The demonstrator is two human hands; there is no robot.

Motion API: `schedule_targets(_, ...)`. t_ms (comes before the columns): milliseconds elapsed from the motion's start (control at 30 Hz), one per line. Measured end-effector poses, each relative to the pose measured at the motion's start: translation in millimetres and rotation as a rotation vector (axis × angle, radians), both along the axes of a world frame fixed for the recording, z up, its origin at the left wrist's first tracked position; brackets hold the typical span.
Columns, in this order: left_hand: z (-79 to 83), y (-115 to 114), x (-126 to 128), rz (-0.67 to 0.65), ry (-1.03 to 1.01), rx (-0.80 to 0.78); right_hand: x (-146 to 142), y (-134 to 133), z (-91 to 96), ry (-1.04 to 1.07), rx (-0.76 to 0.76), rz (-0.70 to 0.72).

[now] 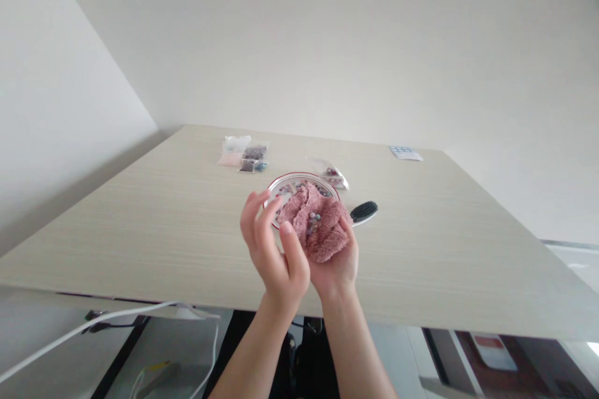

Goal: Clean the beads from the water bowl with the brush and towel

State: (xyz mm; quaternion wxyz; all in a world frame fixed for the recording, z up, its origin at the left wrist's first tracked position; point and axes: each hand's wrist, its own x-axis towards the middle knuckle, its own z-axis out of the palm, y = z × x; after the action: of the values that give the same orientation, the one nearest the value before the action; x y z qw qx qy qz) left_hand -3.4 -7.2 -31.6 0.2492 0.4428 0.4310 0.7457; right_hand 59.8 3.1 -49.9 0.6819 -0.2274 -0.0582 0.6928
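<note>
My right hand is cupped palm up under a pink fluffy cloth, with several small beads lying in the cloth's middle. My left hand is raised right beside the cloth, fingers spread and slightly curled, thumb touching the cloth's edge, holding nothing. Both hands hover over the near side of a round plate with a red rim, which holds more beads.
A light wooden table bears small bags of beads at the back, another bag by the plate, a black brush right of the hands, and a card far right. White cables hang below the table's front edge.
</note>
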Motion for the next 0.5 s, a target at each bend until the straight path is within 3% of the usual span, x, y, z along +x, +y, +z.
schedule_targets(133,17.1,-0.9,7.3,-0.404,-0.034,-0.120,1.5,-3.9,2.6,-0.072,0.044,0.025)
schedule_targets(200,12.9,7.2,13.1,-0.432,-0.041,-0.139,1.3,-4.6,4.1,-0.133,0.058,-0.033)
schedule_targets(300,-7.3,20.8,19.2,-0.443,-0.068,-0.176,-1.6,-4.2,4.8,-0.193,0.018,-0.138)
schedule_targets(400,-23.9,26.4,21.5,-0.572,-0.381,-0.287,-8.8,-4.4,1.9,-0.354,-0.065,-0.167)
schedule_targets(500,-23.7,25.1,20.9,-0.656,-0.787,-0.438,-18.5,-6.7,-2.3,-0.559,-0.033,-0.191)
